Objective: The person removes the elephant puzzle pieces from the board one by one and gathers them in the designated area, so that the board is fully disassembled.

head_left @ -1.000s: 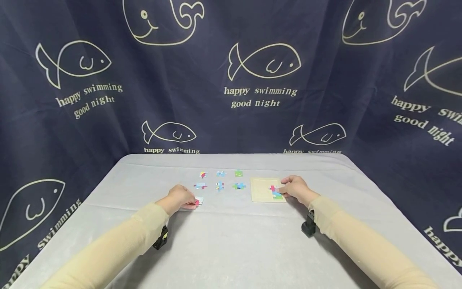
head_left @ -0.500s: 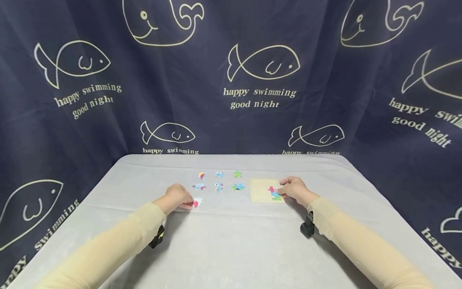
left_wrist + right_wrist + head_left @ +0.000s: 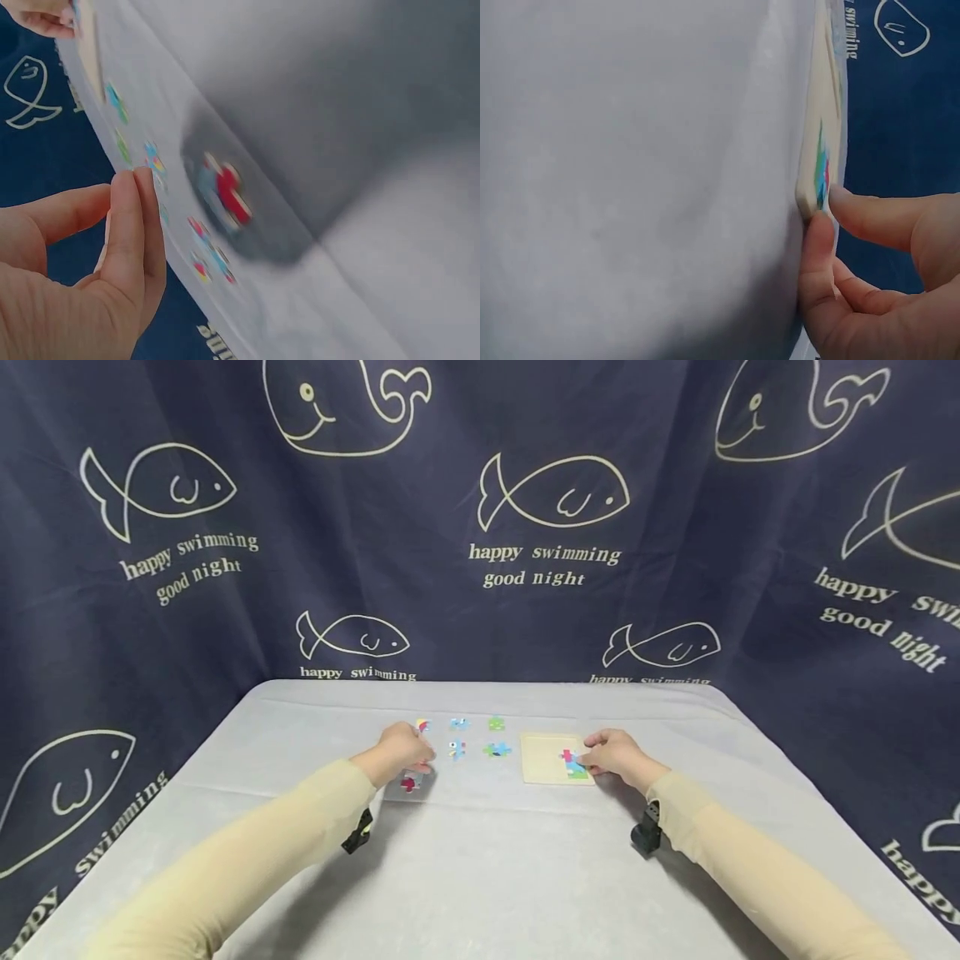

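Note:
My left hand [image 3: 397, 753] hovers over the table's left-middle with nothing held. In the left wrist view its fingers are extended, with the thumb apart from them. Below it lies a red, white and pale-blue jigsaw piece [image 3: 229, 191]. The hand hides part of the left column of pieces in the head view. My right hand [image 3: 621, 756] grips the right edge of a light wooden puzzle tray [image 3: 537, 760], thumb on one side and finger on the other. A few joined pieces [image 3: 576, 767], pink, blue and green, sit along the tray's right side.
Loose jigsaw pieces lie in rows left of the tray: a green one [image 3: 497, 724], a blue-green one [image 3: 497, 750], a bird-eye one [image 3: 457, 749], a pale-blue one [image 3: 459, 724] and a red-yellow one [image 3: 423, 725]. A dark fish-print curtain [image 3: 525, 610] hangs behind the table.
My left hand has come off the red and white piece and moved up and right, toward the left column of pieces. The right hand stays at the tray's edge.

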The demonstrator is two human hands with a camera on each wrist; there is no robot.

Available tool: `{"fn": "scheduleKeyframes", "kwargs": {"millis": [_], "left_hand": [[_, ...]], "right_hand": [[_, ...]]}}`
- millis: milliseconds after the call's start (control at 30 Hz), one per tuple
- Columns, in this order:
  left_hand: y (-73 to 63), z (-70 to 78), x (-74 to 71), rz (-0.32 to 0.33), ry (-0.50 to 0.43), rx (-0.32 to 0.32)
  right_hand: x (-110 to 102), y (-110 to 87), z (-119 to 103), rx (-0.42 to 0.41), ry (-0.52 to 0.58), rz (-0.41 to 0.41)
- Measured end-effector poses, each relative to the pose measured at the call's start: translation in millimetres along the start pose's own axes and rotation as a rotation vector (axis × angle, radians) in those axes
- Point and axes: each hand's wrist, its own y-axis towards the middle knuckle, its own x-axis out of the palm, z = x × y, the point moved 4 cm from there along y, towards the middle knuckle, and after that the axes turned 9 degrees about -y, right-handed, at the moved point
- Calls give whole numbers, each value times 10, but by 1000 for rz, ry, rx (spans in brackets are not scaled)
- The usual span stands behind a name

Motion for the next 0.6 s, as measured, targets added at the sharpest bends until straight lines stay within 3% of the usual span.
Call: {"fn": "scheduleKeyframes", "kwargs": {"millis": [233,433,600], "left_hand": [[20,74,220,-41,-79,-33],[-16,124,241,-53,-38,-8],[-11,195,277,-57,-94,30]], "right_hand": [[-27,-23,-2,21,-14,-1],[-18,-56,17,13,-62,31],[-12,-99,1,-4,-113,71]]}}
